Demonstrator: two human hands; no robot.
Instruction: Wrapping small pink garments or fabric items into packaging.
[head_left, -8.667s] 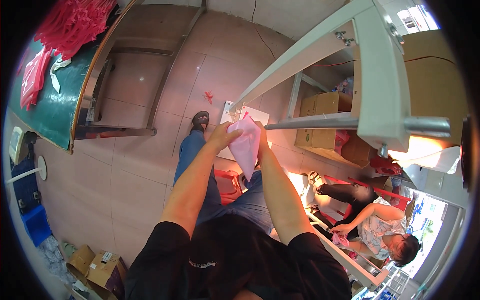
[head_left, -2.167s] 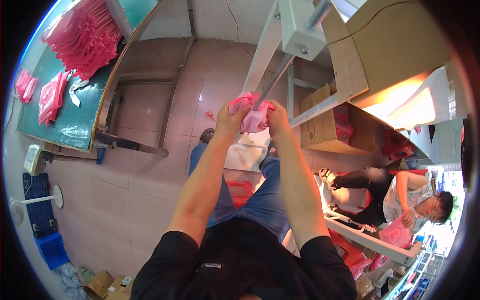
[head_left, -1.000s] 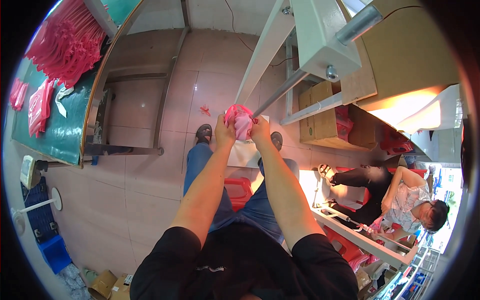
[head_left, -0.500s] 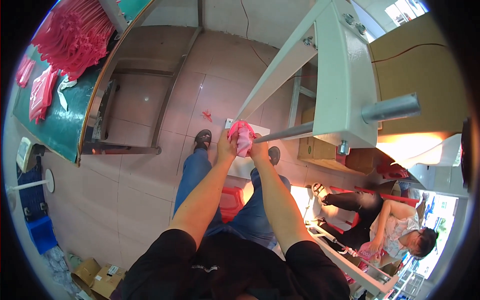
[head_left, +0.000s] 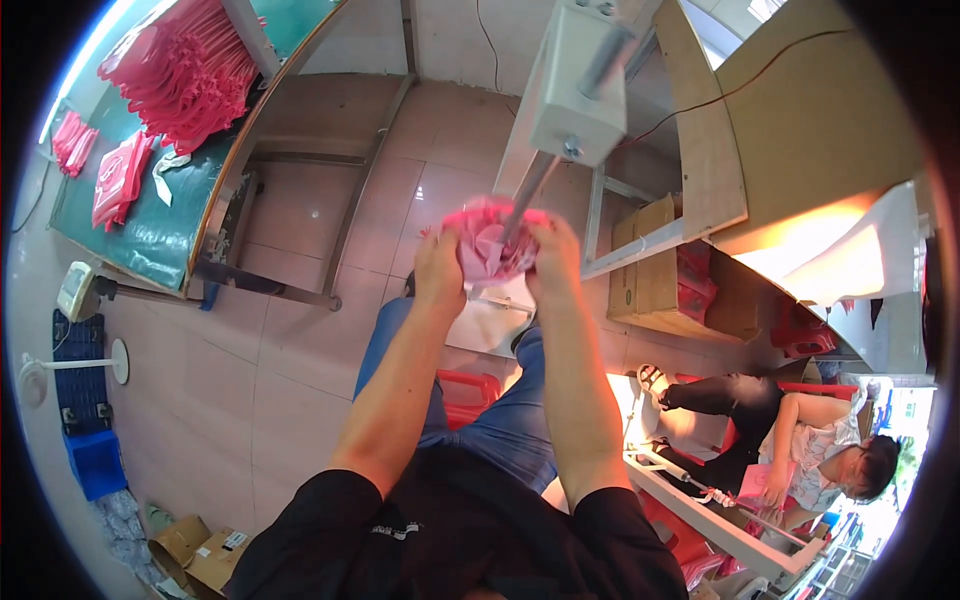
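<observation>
The left hand [head_left: 440, 268] and right hand [head_left: 553, 255] squeeze a crumpled pink bag [head_left: 482, 262] at the metal rod's [head_left: 535, 185] tip, seemingly unfinished, while a big pink pile [head_left: 185, 80] lies by the table's [head_left: 150, 252] right edge.

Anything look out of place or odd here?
Two things: a red scrap on the floor, partly behind the left hand, like stray litter, and a crumpled white strip on the green table, unlike the pink stack beside it. The held pouch is too blurred to judge.

Pink cloth [head_left: 479, 258] (brighter along its top), green tabletop [head_left: 150, 245], blue jeans [head_left: 510, 400]
</observation>
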